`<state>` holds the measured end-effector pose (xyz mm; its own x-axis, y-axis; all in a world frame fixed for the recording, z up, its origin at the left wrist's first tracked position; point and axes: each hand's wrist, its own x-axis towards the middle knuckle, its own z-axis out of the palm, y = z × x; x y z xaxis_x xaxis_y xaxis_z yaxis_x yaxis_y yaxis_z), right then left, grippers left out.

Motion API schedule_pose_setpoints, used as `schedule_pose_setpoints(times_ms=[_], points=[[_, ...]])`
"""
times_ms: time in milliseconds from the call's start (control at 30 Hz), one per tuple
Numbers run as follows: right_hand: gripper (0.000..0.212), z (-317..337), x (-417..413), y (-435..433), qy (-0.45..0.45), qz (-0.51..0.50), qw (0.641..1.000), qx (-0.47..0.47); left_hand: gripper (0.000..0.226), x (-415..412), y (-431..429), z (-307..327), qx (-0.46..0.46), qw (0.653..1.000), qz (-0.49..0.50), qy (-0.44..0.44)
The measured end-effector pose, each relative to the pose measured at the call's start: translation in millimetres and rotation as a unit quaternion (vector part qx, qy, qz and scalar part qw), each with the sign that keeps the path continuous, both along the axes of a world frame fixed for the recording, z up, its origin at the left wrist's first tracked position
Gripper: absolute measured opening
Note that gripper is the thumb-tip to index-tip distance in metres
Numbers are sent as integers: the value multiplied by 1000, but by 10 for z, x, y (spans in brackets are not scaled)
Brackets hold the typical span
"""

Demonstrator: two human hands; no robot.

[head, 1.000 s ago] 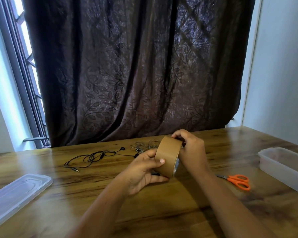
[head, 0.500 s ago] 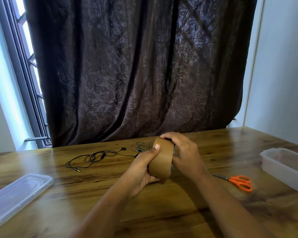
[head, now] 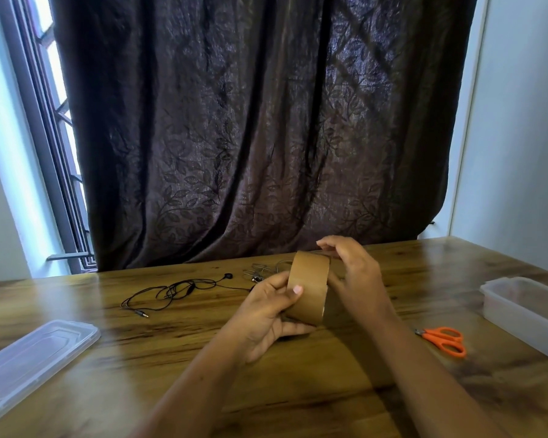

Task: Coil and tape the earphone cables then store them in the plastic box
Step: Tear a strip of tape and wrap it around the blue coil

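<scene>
Wooden table point(head: 108, 390) before a dark curtain. Our left grip point(head: 266, 314) clasps the tape roll point(head: 309, 287), on edge at mid-table. The right grip point(head: 355, 279) curls over its top rim; we cannot tell whether it pinches. The uncoiled earphone cable point(head: 178, 289) lies toward the far-left, nearer the left grip.

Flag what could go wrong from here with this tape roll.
1. The black earphone cable lies uncoiled; a strip pulled now may stick to itself.
2. The left hand grips the brown tape roll and the orange scissors lie apart, so cutting could be awkward.
3. The thin grey cable behind the roll might catch loose tape.
</scene>
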<state>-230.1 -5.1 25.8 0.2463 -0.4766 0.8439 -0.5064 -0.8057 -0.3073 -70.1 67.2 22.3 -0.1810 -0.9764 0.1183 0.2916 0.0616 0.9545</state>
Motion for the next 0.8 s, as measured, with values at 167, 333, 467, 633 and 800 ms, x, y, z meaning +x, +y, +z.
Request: schedule_pose_setpoints(times_ms=[167,333,467,633,800], points=[[25,14,-40,13,7,-75,997,-8,46,17,-9,-14,-23,1000,5,-16],[9,31,-68,-27,2,-127,991,47,43,40,-31,0,-26,999,21,2],[18,20,-52,-61,-5,-118,990,79,27,45,-61,-6,-15,998,51,43],[25,5,-23,-57,35,-112,989,88,40,21,-48,15,-8,995,78,59],[30,1,-6,-77,91,-103,985,101,37,31,-48,15,-8,995,92,40]])
